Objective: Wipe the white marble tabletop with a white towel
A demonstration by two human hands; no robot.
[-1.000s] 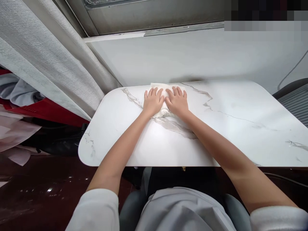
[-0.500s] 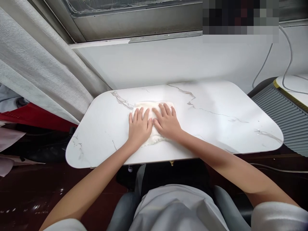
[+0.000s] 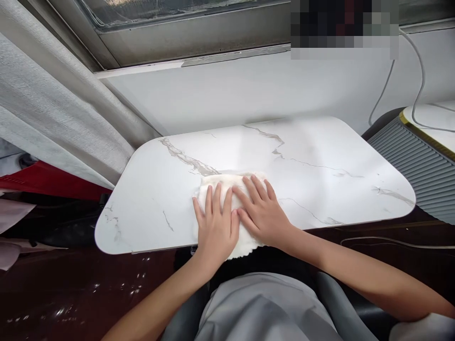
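Observation:
A cream-white cloth [image 3: 245,240] lies flattened on the marble-patterned white tabletop [image 3: 313,175], near its front edge. Its lower end hangs past that edge. My left hand [image 3: 216,227] rests flat on the left part of the cloth, fingers spread and pointing away from me. Beside it, my right hand [image 3: 265,210] presses flat on the right part, its fingers also apart. The two thumbs nearly meet over the middle of the cloth. Much of the cloth is hidden under both hands.
Behind the table are a white wall [image 3: 213,99] and a metal window frame [image 3: 177,45]. A grey curtain [image 3: 71,90] hangs at the left. At the right stands a ribbed grey cabinet [image 3: 401,161], with a cable [image 3: 422,80] running down to its top.
Both hands have moved toward me, dragging the cloth with them from mid-table to the front edge, where its end now overhangs. The camera view has shifted slightly.

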